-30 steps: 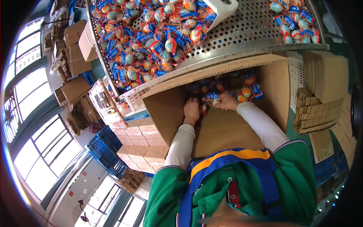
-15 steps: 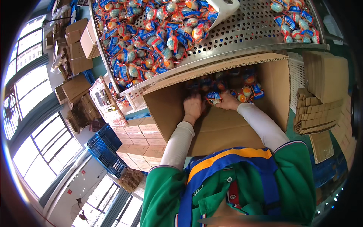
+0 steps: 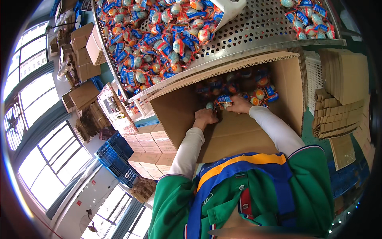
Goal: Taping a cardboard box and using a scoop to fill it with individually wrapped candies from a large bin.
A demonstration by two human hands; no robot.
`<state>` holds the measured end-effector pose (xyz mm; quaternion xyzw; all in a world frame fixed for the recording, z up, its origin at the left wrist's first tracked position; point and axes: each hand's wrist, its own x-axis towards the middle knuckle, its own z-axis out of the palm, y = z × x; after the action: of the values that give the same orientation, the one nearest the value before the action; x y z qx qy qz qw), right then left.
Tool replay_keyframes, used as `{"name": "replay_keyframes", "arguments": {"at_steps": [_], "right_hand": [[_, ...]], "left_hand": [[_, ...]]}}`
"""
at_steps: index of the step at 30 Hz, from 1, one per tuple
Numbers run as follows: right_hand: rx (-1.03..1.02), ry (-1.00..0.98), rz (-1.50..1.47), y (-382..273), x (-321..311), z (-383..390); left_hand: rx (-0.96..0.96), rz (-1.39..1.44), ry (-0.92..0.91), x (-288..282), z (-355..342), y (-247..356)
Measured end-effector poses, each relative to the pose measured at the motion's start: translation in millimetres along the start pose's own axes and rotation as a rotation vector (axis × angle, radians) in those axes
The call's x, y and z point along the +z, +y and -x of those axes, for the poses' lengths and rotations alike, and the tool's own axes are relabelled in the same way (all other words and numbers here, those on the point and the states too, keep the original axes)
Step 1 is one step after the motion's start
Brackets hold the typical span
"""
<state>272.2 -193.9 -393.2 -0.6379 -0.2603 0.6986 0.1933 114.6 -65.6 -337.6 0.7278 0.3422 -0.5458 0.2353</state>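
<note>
A large open cardboard box (image 3: pixel 234 139) lies before me, its mouth toward me, with several wrapped eggs (image 3: pixel 260 94) in clear, blue and red packets deep inside. Both my hands reach in. My right hand (image 3: pixel 240 104) is closed on a wrapped egg (image 3: pixel 224 99), its fingertips at the packet's right side. To the left, my left hand (image 3: pixel 205 116) has its fingers curled down near the box's inner panel; what they hold, if anything, is hidden. Another wrapped egg (image 3: pixel 210 105) sits just beyond its knuckles.
Beyond the box stands a perforated metal table (image 3: pixel 238 38) heaped with wrapped eggs (image 3: pixel 159 44), a white scoop-like container (image 3: pixel 230 12) on it. Flattened cardboard (image 3: pixel 344 79) is stacked at right. Closed cartons (image 3: pixel 149 139) and blue plastic crates (image 3: pixel 117 157) are at left.
My left hand has drawn back slightly toward me, uncovering a wrapped egg beyond it. My right hand stays by its packet, shifted slightly. The view has tilted a little.
</note>
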Motion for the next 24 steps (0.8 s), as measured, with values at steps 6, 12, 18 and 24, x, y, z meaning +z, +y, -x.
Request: {"name": "replay_keyframes", "arguments": {"at_steps": [6,12,18,24], "right_hand": [[0.007,-0.039,0.031,-7,-2,10],[0.032,-0.016,0.006,0,-2,1],[0.007,-0.014,0.017,-8,-3,6],[-0.364,0.108,0.449,-11,13,15]], "left_hand": [[0.015,-0.094,-0.319,-4,-22,-1],[0.118,-0.018,-0.237,-2,-29,-5],[-0.007,0.091,-0.411,1,-35,7],[0.125,-0.198,0.253,68,-26,-16]]}}
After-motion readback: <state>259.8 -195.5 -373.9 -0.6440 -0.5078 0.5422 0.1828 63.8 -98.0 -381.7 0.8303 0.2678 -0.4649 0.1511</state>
